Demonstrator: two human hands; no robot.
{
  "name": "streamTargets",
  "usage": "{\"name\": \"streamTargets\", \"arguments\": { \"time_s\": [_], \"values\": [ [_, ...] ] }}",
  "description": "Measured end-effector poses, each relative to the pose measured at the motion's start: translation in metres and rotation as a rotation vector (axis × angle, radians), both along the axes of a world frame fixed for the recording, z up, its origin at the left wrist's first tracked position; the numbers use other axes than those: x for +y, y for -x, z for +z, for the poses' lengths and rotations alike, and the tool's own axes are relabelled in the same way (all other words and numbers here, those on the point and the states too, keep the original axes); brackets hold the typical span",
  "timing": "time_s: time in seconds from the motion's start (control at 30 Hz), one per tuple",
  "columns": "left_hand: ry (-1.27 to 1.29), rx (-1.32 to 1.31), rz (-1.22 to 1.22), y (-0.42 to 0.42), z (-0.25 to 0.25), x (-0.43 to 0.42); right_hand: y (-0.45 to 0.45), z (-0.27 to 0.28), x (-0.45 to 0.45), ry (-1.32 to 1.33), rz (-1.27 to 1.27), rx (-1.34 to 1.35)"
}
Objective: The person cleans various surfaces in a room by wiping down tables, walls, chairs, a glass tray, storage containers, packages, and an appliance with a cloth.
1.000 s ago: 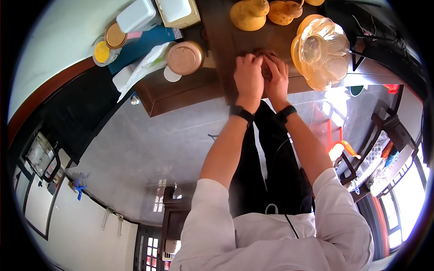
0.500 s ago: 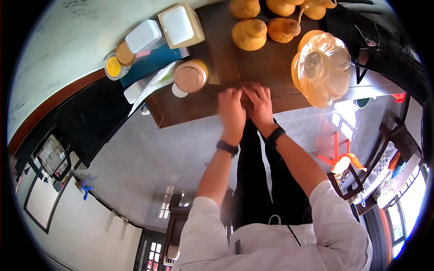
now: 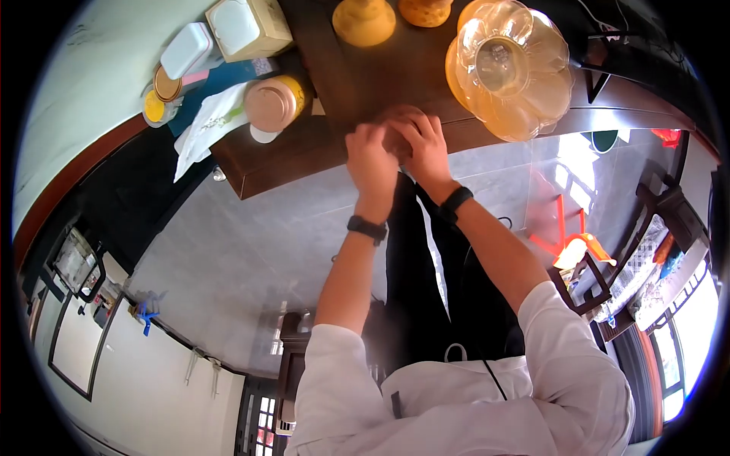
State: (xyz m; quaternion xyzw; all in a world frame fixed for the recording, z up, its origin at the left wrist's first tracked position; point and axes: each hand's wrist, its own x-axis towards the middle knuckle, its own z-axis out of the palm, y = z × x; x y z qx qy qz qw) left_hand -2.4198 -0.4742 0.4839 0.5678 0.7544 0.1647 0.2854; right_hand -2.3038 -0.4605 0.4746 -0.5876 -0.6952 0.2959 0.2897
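Clasped between the left hand [image 3: 371, 166] and right hand [image 3: 427, 158], the brown object [image 3: 396, 142] looks rounded, blurred and partly hidden.

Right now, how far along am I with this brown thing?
Nothing looks clearly finished; I can't tell whether the yellow gourds on the table have been worked on. In hand is the brown thing, blurred between your left hand and right hand. Probably left: finishing and releasing it, since both hands are on it.
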Motion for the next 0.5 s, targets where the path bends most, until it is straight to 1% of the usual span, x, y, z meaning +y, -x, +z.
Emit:
{"name": "streamTargets", "arguments": {
  "time_s": [0.07, 0.1, 0.2, 0.27, 0.37, 0.5],
  "values": [
    [-0.037, -0.047, -0.026, -0.019, -0.002, -0.013, -0.022, 0.005, -0.017, 0.032, 0.024, -0.012],
    [-0.052, -0.062, -0.053, -0.029, -0.002, -0.015, -0.036, -0.005, -0.025, 0.023, 0.022, -0.047],
    [-0.063, -0.049, -0.134, -0.061, -0.003, -0.011, -0.073, -0.011, -0.034, 0.05, -0.033, -0.144],
    [-0.071, -0.1, -0.181, -0.082, -0.002, -0.001, -0.092, -0.011, -0.03, 0.004, -0.078, -0.152],
    [-0.057, -0.143, -0.169, -0.104, -0.004, 0.003, -0.108, -0.017, -0.034, -0.021, -0.139, -0.185],
    [-0.037, -0.142, -0.102, -0.095, -0.002, -0.016, -0.095, -0.012, -0.043, 0.026, -0.133, -0.167]
  ]
}}
